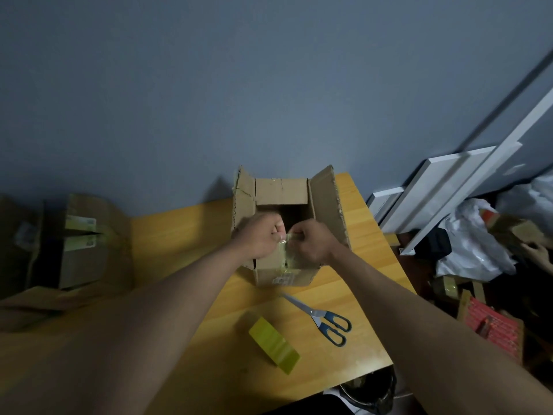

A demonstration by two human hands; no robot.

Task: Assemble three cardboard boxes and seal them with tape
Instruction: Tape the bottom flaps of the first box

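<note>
Both hands are pinching a strip of clear tape (284, 250) over the open box (284, 223) near the table's (179, 235) far edge — left hand (260, 238) and right hand (311, 241) clenched on it, probably peeling old tape. Tape roll (273, 344) and scissors (321, 317) wait near the front edge — handy for sealing.

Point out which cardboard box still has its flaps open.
The middle box, between both hands, flaps standing up. The box at left is closed and taped.

2 boxes (285, 223), 1 tape roll (273, 344), 1 scissors (321, 319)
</note>
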